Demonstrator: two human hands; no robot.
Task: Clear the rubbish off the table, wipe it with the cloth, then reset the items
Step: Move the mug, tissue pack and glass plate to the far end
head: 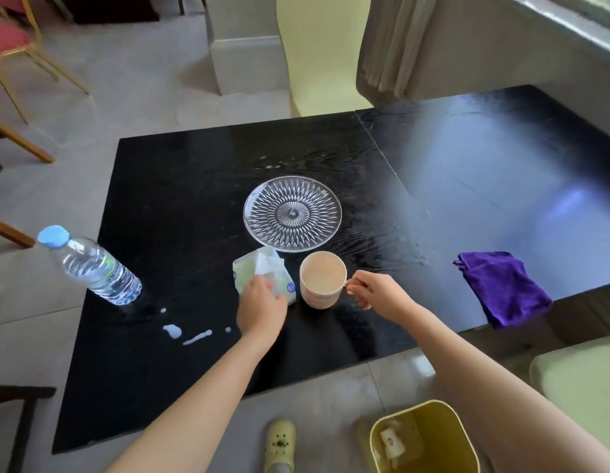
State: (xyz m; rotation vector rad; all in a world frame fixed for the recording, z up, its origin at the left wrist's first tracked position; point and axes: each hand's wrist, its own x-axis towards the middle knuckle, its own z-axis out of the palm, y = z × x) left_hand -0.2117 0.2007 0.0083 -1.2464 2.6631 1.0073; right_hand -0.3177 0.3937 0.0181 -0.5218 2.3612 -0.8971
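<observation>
Fingers of the left hand (260, 308) clasp the tissue pack (262, 273); right-hand fingers (356, 285) pinch the mug (322, 279) handle.

1. My left hand (260, 310) covers the near end of the tissue pack (262, 273); I can't tell how its fingers grip it.
2. My right hand (375, 293) hides the cup (322, 279) handle, so I can't tell how it is held.
3. The bin (424, 438) is cut off by the bottom edge; the scrap inside is too blurred to name.
4. The shoe (279, 445) runs off the bottom edge.
5. The chair (13, 52) at the top left is blurred and cropped.
</observation>
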